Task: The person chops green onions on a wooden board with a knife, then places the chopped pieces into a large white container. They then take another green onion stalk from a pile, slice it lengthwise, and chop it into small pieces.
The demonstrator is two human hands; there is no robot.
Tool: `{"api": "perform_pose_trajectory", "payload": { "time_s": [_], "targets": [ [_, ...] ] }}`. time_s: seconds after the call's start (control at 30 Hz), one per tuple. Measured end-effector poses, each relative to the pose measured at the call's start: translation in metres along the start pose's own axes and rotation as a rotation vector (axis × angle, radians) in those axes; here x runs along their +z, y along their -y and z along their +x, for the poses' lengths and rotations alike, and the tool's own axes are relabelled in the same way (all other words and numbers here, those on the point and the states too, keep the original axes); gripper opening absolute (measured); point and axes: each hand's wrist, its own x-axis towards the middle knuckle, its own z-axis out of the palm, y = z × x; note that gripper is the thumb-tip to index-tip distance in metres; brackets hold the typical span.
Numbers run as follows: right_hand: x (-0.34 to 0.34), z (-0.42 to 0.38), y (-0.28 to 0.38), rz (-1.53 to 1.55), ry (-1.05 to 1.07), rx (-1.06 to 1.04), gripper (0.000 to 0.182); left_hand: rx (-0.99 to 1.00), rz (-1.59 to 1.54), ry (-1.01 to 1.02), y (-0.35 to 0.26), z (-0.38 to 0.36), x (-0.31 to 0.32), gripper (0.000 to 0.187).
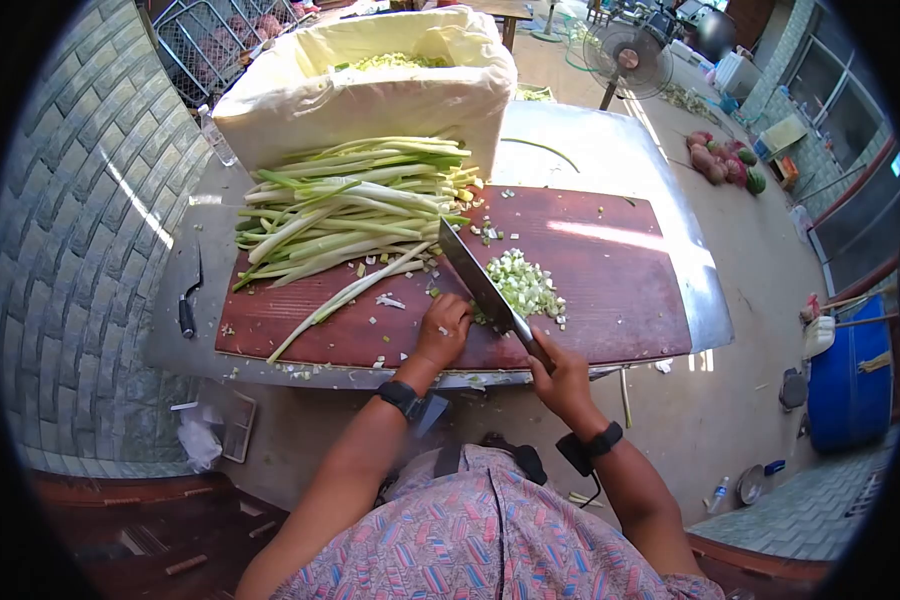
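My right hand point(560, 382) grips the handle of a cleaver point(478, 280), its broad blade angled up and left over the red-brown cutting board point(610, 290). Close by the blade's left side, my left hand point(444, 332) is closed with fingers curled down at the board; what they hold is hidden. A bit of green shows between its fingertips and the blade. Right of the blade lies a heap of chopped green onion point(525, 284). Long whole green onions point(345, 215) are piled on the board's left side, and one loose stalk points toward me.
Behind the pile stands a cloth-lined bin point(360, 110) with chopped greens inside. A small knife point(190, 295) lies on the metal table point(695, 280), left of the board. A brick wall rises at left; a fan point(625, 62) and a blue barrel point(850, 385) stand at right.
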Motion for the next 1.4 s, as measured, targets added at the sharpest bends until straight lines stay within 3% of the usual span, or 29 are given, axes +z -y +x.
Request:
{"api": "perform_pose_trajectory", "payload": {
  "time_s": [0.3,0.6,0.73,0.8,0.9,1.4],
  "targets": [
    [-0.053,-0.049,0.025,-0.1,0.081,-0.002,0.05,-0.057,-0.01,-0.029,0.0,-0.004,0.005,0.011],
    [-0.022,-0.016,0.026,-0.149,0.187,0.083,0.048,-0.047,0.039,0.004,0.001,-0.004,0.003,0.01],
    [0.008,0.003,0.01,-0.092,0.085,0.07,0.048,-0.019,0.036,0.013,0.0,-0.004,-0.002,0.01],
    [0.003,0.0,0.001,0.005,-0.001,-0.015,0.047,-0.017,0.006,0.001,-0.001,-0.002,-0.003,0.009],
    [-0.015,-0.022,0.006,0.011,-0.021,0.022,0.047,-0.024,-0.007,-0.017,-0.005,-0.003,-0.003,0.009],
    [-0.058,-0.051,0.026,-0.079,0.082,-0.038,0.05,-0.034,-0.012,-0.064,-0.001,-0.003,0.0,0.009]
  ]
}}
